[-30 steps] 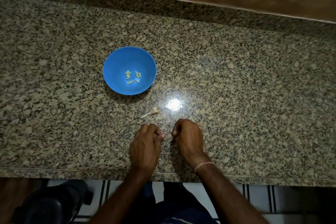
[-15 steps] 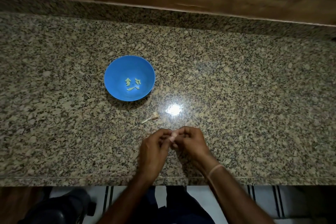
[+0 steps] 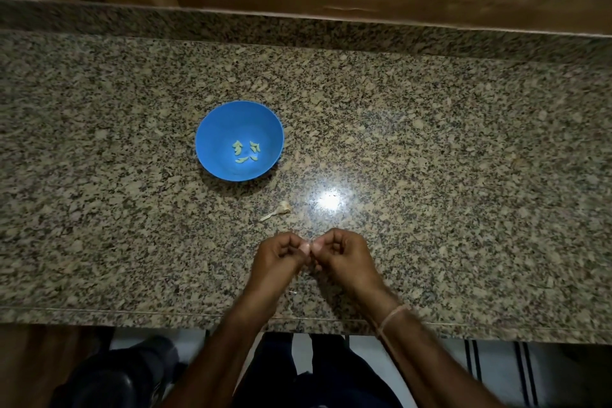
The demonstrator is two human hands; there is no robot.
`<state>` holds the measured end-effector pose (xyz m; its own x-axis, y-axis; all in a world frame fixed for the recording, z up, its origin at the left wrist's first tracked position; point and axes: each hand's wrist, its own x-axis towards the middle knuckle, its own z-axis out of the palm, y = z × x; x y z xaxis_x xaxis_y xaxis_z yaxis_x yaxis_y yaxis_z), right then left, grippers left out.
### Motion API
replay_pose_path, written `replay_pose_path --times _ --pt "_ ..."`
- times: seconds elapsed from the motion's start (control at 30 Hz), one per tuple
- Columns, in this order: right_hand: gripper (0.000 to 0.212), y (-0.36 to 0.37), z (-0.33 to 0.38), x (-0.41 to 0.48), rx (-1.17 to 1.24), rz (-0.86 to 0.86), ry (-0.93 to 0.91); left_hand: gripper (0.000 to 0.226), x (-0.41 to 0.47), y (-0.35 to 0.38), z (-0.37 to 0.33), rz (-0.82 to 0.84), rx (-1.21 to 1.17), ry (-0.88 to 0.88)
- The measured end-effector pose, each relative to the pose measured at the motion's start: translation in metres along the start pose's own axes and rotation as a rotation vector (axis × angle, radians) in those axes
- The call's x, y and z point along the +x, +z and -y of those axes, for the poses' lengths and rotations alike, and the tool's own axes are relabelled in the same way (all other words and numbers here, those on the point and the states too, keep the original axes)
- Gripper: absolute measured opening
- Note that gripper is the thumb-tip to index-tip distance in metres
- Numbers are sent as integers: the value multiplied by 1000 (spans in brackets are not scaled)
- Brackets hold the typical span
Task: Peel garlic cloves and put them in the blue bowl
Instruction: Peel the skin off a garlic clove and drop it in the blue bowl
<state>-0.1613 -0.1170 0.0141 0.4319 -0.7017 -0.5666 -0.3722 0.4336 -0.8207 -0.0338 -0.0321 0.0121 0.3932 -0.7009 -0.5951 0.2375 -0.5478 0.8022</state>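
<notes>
A blue bowl [image 3: 212,129] stands on the speckled granite counter and holds several small pale peeled garlic cloves [image 3: 246,152]. Nearer the front edge, my left hand [image 3: 278,258] and my right hand [image 3: 344,253] meet fingertip to fingertip above the counter. Both pinch one small pale garlic clove [image 3: 307,246], which is mostly hidden between the fingers. A piece of garlic with a thin stem [image 3: 277,210] lies on the counter between the bowl and my hands.
The granite counter [image 3: 447,175] runs wide to both sides, with a raised back ledge and a wooden wall behind. A bright light glare [image 3: 329,200] lies just right of the stem piece. A small skin flake [image 3: 291,291] lies near the front edge.
My hands, apart a second ago with fingers curled, have come together and now pinch the clove between them. The view has tilted, so the bowl sits lower in frame.
</notes>
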Motion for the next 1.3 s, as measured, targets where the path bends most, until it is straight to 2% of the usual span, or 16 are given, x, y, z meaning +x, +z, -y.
replay_pose_path --times 0.1,0.17,0.3,0.33,0.4,0.5,0.6,0.73,0.8,0.87,0.93,1.0,1.1,1.17,1.23,1.3 --pt "14 4 -2 -1 -206 -83 -241 20 0 0 -3 51 -96 -195" --pt "14 6 -4 -1 -215 -86 -219 20 -1 2 1 11 -97 -154" --pt "25 12 5 0 370 38 378 21 -2 15 12 -191 209 136" --pt "28 12 4 0 387 43 411 21 -3 17 13 -216 263 168" --pt "30 13 -3 -3 245 26 215 22 -1 19 11 -203 224 135" --pt "28 2 -15 1 -335 -77 -327 18 1 20 2 -65 -19 -146" --pt "27 -4 -18 9 -601 -43 -527 15 1 21 1 54 -229 -310" --pt "39 -1 -11 10 -438 -40 -371 36 -4 23 13 -126 343 133" --pt "43 3 -10 12 -443 -20 -275 37 -6 23 15 -171 482 226" --pt "37 2 -12 10 -662 -23 -414 33 -5 24 10 -134 339 70" --pt "29 -2 -12 9 -855 -9 -568 36 -2 25 2 -21 -64 -252" --pt "29 -5 -10 10 -877 1 -577 37 -2 23 -5 36 -98 -305" --pt "41 -3 -11 18 -511 61 -169 28 -3 22 10 -119 520 103" --pt "43 -1 -7 17 -277 121 46 23 -5 23 14 -203 714 196" --pt "40 0 -9 15 -545 79 -201 27 -4 26 15 -200 587 136" --pt "33 -2 -14 14 -840 12 -439 38 -1 27 11 -109 119 -100"
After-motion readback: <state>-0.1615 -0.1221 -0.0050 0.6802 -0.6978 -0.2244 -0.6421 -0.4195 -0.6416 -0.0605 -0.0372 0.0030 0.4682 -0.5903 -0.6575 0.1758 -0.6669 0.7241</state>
